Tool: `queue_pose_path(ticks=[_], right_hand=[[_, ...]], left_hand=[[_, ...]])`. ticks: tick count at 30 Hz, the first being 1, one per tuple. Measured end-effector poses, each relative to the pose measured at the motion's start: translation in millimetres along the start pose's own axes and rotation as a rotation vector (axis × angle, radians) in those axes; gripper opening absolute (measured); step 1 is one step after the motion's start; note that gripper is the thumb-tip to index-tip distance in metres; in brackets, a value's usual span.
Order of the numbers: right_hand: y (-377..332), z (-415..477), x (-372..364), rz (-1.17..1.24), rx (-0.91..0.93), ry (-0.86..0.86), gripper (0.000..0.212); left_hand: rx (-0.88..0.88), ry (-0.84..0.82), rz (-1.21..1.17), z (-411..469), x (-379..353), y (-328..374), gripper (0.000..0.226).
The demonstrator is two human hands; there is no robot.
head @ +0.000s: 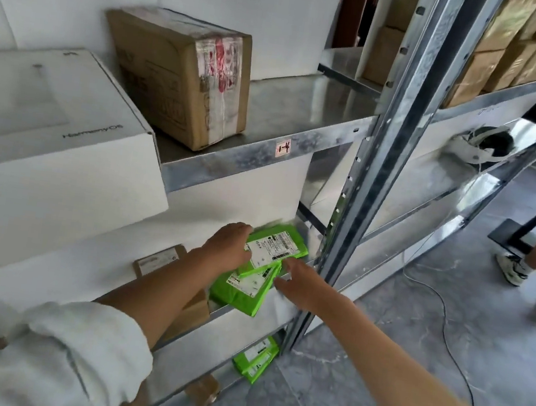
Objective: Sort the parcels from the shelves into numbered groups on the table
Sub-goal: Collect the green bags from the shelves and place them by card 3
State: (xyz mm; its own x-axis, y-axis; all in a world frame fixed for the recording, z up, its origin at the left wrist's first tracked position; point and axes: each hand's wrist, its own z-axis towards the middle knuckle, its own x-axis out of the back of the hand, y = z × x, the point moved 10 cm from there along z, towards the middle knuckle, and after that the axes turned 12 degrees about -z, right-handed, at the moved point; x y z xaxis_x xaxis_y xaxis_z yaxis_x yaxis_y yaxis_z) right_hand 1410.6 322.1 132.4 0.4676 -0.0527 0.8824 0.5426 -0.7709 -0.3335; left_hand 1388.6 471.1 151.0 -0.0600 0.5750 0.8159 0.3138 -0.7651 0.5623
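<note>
On the middle level of the metal shelving (231,164), 2 parcels are stacked (labels up). The upper green parcel (276,246) is gripped at its left edge by the left hand (227,245); the lower green parcel (241,293) is touched by the straight-fingered right hand (303,286).

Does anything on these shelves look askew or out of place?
Yes. The two green parcels between the left hand and right hand lie crooked on each other, the lower one jutting past the shelf edge. The brown box above sits skewed.
</note>
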Motion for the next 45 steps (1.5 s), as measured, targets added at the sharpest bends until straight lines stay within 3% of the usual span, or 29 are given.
queue_pose_path(ticks=[7, 11, 14, 18, 24, 27, 38, 41, 45], right_hand=[[25, 61, -17, 0.117, -0.164, -0.078, 0.052], [37, 75, -44, 0.411, -0.288, -0.159, 0.036], [45, 90, -55, 0.539, -0.329, -0.164, 0.037], [50, 98, -56, 0.571, -0.375, -0.171, 0.018], [37, 89, -62, 0.514, -0.400, -0.287, 0.012], [32, 84, -67, 0.517, -0.389, -0.314, 0.031], [29, 67, -84, 0.613, -0.389, -0.389, 0.045], [24, 68, -91, 0.756, -0.442, -0.350, 0.043], [22, 64, -95, 0.807, -0.542, -0.248, 0.063]], left_hand=[[0.075, -0.072, -0.030, 50, -25, -28, 0.040], [0.189, -0.131, -0.085, 63, -47, -53, 0.037], [0.216, -0.122, -0.069, 71, -48, -58, 0.037], [0.223, -0.150, 0.067, 63, -54, -58, 0.035], [0.269, -0.198, 0.073, 44, -64, -63, 0.030], [0.337, -0.185, 0.035, 37, -58, -66, 0.027], [0.371, -0.128, 0.047, 33, -51, -80, 0.035], [0.417, -0.130, -0.032, 31, -60, -83, 0.042], [0.471, -0.087, -0.132, 33, -65, -78, 0.039]])
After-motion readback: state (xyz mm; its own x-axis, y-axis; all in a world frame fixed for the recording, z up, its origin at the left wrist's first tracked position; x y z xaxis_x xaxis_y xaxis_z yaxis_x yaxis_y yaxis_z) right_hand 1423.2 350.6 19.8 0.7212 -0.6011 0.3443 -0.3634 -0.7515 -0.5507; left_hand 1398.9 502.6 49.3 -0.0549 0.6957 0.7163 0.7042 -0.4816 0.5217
